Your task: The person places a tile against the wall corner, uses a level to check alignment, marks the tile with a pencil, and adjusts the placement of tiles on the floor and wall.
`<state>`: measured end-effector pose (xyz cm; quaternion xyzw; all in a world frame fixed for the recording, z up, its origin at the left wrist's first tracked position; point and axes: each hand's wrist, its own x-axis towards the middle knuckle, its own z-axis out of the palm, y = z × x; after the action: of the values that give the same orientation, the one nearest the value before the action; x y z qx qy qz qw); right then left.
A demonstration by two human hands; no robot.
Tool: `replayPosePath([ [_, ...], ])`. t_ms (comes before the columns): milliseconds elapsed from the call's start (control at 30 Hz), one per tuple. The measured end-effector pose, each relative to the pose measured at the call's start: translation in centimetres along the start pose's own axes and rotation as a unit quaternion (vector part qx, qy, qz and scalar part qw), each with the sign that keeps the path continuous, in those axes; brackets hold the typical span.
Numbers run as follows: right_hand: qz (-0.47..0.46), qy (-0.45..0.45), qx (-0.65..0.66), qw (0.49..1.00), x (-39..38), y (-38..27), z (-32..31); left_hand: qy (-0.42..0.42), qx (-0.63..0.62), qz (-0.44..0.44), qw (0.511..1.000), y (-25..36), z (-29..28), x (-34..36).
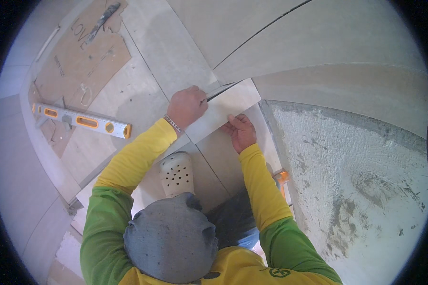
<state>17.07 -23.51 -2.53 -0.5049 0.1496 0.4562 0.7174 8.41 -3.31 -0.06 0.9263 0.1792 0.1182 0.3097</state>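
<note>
The tile strip (240, 99) slants away rightward; your right fingers (234, 120) pinch its near edge, left fingers (202, 101) curl opposite, contents unclear.

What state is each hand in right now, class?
Left hand: closed at the pale strip; whether it holds anything cannot be told.
Right hand: closed on the pale strip's near edge.

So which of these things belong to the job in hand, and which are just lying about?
In the job:
Pale strip, its near edge pinched by the right hand
Left hand, closed at the strip's left end; its grip is unclear

Apparently lying about:
Spirit level, untouched, though possibly useful
Brown cardboard
Grimy tool on the cardboard
</note>
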Motion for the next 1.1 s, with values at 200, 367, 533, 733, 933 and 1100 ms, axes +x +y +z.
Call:
replayPosePath([
  [200, 0.003, 0.000, -0.007, 1.000, -0.1, 0.0, 0.0, 0.001, -0.010, 0.002, 1.000, 0.0, -0.1, -0.1],
  [367, 0.003, -0.003, -0.010, 1.000, 0.0, 0.2, -0.4, 0.010, -0.013, -0.001, 1.000, 0.3, 0.1, -0.3],
  [533, 0.001, -0.004, -0.013, 1.000, 0.0, 0.1, -0.3, -0.007, -0.014, -0.011, 1.000, 0.1, -0.1, 0.0],
  [733, 0.002, 0.005, -0.012, 1.000, 0.1, 0.1, -0.1, -0.044, -0.029, -0.026, 0.998, -0.3, -0.3, 0.4],
  [933, -0.003, 0.007, -0.008, 1.000, -0.2, 0.1, 0.5, -0.046, -0.046, -0.024, 0.998, -0.3, -0.7, 0.3],
  [1100, -0.009, 0.023, -0.005, 1.000, 0.0, 0.1, 0.4, -0.056, -0.057, -0.028, 0.996, -0.3, -0.8, 0.6],
])
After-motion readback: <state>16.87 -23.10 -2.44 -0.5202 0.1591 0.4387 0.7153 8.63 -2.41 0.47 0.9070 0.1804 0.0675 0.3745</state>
